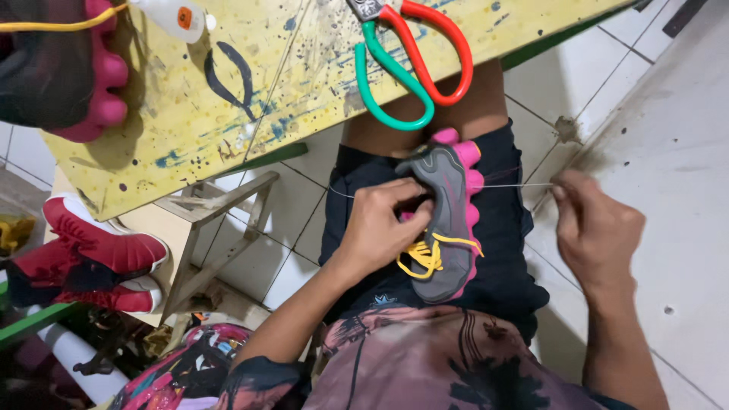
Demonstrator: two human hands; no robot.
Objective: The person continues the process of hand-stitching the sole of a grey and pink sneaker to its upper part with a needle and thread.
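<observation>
White floor tiles [623, 68] run beneath a paint-spattered yellow workbench [250, 91], and the person sits at its edge with a grey shoe [448, 228] lying on the lap. Its long axis points away from the body, with the pink sole's lobes along its far and right edges and yellow laces [425, 254] at the end nearer the body. Clamped over the shoe's left side, the left hand [383, 228] curls its fingers into the opening. Well to the right of the shoe, the right hand [596, 228] pinches a thin thread [516, 185] that stretches taut from the shoe's toe area. Just beyond the shoe's toe, red-and-green-handled scissors [410, 61] overhang the bench edge. Far left of the shoe sit a white bottle [171, 17], another pink-soled shoe [61, 68], and red shoes [99, 254] by a wooden stool [216, 228].
</observation>
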